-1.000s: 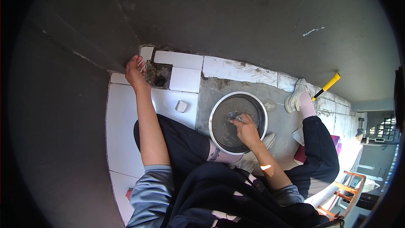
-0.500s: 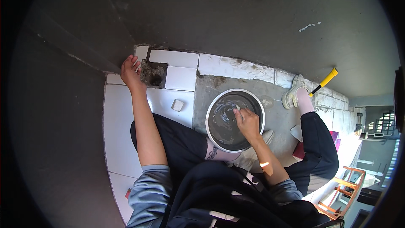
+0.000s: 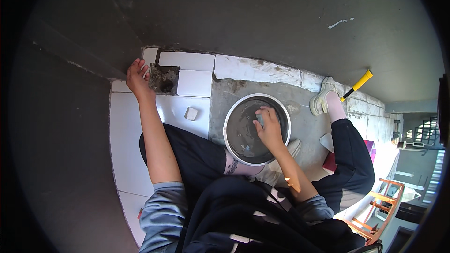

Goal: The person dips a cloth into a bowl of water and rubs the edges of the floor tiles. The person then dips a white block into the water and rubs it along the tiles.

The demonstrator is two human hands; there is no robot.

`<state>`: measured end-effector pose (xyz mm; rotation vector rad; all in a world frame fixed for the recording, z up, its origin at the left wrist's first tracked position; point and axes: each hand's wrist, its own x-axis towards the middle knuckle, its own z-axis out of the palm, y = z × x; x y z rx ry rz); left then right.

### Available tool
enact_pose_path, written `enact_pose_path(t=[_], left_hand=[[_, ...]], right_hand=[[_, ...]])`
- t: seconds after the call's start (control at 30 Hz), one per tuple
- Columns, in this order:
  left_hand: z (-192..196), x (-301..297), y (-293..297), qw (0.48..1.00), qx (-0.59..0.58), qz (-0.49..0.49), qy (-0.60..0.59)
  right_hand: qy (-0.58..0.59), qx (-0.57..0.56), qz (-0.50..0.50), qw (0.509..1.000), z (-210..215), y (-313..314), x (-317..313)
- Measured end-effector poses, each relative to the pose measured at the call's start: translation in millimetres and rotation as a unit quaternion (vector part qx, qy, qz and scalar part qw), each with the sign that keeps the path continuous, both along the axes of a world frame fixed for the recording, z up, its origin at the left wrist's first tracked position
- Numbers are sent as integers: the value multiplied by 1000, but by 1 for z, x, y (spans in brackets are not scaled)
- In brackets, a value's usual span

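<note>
My right hand is over a round metal basin of murky grey liquid. Its thumb and fingers are bent and apart, with a pale bluish glint between them; nothing held can be made out. At the wall corner my left hand rests with loosely curved, open fingers, next to the narrow white tile piece. Just right of that hand is a rough square cutout in the tiling, with a dark round hole in it. A small whitish block lies on the large white tile.
Dark grey walls rise at the left and far side. A hammer-like yellow and black handle leans by my shoe. A dark red box lies beyond my right leg, and an orange-brown wooden frame stands at lower right.
My right hand has shifted within the basin, and its fingers have spread from a pinch. The swirl in the liquid has subsided. My left hand stays by the corner.
</note>
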<state>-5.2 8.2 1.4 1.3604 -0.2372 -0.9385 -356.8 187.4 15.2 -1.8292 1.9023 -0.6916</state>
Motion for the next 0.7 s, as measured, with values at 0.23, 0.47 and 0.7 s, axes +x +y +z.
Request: enact_pose_path(t=[0.23, 0.47, 0.7], left_hand=[[2, 0, -1, 1000, -2, -1, 0], [1, 1, 2, 1000, 2, 3, 1], [2, -1, 0, 1000, 3, 3, 1]], right_hand=[[-60, 83, 15, 995, -2, 2, -6], [-511, 266, -137, 806, 45, -19, -3], [-498, 242, -117, 825, 22, -14, -4]])
